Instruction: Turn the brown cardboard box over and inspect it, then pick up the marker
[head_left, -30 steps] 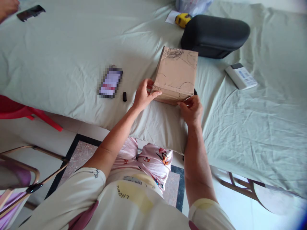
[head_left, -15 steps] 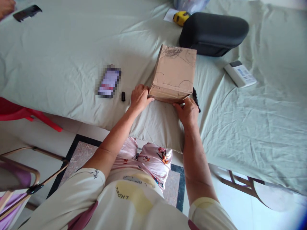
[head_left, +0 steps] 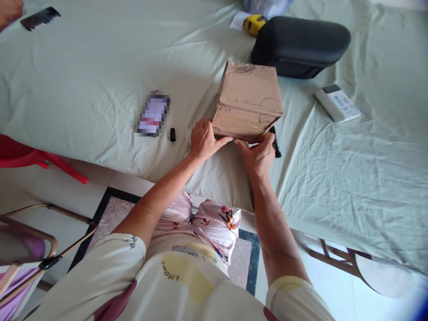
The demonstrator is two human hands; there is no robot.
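A brown cardboard box with black scribbled lines stands on the cloth-covered table in front of me, its near side showing and tipped slightly away. My left hand grips its near left bottom corner, thumb stretched along the lower edge. At the near right bottom my right hand holds the same edge, fingers partly hidden beneath the box. The two thumb tips almost meet. Just right of that hand lies a black marker, partly covered by the box. Its likely cap, a small black cylinder, rests left of my left hand.
A phone lies to the left. Behind the box are a black case and a yellow tape measure; a white-and-grey small box is at right. Another person's hand and a dark object appear top left.
The box has tilted back and turned a little, so more of its near side shows. My left hand has slid right along the lower edge, bringing the thumbs closer together.
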